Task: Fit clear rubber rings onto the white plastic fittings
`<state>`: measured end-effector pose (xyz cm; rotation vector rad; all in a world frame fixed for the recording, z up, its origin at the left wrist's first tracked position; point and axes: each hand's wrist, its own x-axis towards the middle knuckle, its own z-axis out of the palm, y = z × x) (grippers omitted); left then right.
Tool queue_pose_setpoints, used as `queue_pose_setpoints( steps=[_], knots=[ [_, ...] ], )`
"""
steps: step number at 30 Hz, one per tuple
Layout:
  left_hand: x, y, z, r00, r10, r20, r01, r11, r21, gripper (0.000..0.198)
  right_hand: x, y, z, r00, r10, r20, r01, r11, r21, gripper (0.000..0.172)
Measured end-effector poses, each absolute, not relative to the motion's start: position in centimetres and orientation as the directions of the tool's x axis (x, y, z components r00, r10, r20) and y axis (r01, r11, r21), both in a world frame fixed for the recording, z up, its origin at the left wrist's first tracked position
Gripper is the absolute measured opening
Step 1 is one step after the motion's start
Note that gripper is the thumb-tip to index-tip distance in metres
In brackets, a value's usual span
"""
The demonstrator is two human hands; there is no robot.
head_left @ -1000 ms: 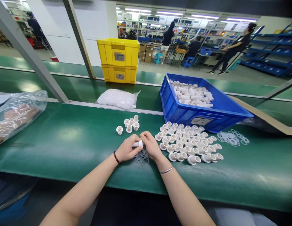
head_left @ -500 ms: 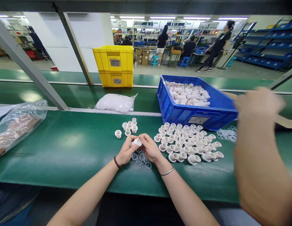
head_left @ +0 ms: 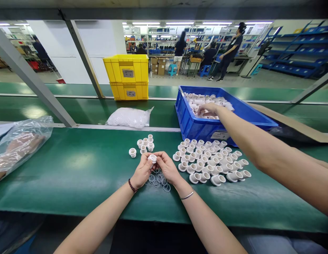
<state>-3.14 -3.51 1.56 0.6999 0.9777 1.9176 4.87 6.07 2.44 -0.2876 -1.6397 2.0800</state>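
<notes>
My left hand [head_left: 141,171] and my right hand [head_left: 166,165] meet over the green bench, both pinched on one small white plastic fitting [head_left: 152,158] held between their fingertips. Under them lies a loose heap of clear rubber rings [head_left: 159,178]. A small group of white fittings [head_left: 146,143] stands just beyond my hands. To the right, several more white fittings [head_left: 210,160] lie in rows. A co-worker's arm [head_left: 259,148] reaches in from the right, its hand [head_left: 208,108] resting on the fittings inside the blue crate [head_left: 195,125].
A clear bag of white parts [head_left: 129,117] lies behind on the conveyor, with two stacked yellow crates [head_left: 127,76] beyond. A crumpled plastic bag [head_left: 19,141] sits at the left edge. Slanted grey frame posts [head_left: 34,84] rise at left. People work in the background.
The co-worker's arm, blurred at the right half a second ago, now reaches into the blue crate. My hands have turned the fitting so its open end faces up. The camera has tilted slightly.
</notes>
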Motion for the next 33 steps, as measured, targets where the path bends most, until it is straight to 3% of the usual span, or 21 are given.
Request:
queue_pose_setpoints(
  steps=[23, 33],
  knots=[
    [-2.61, -3.62, 2.0, -0.442, 0.897, 0.036, -0.543, -0.299, 0.785, 0.028, 5.17, 6.43, 1.9, -0.885, 0.453, 0.109, -0.212, -0.181, -0.96, 0.034],
    [-2.76, -3.83, 1.9, -0.474, 0.88, 0.022, -0.485, -0.282, 0.828, 0.031, 5.26, 6.05, 2.04, -0.866, 0.481, 0.136, -0.237, -0.154, -0.959, 0.034]
  ],
)
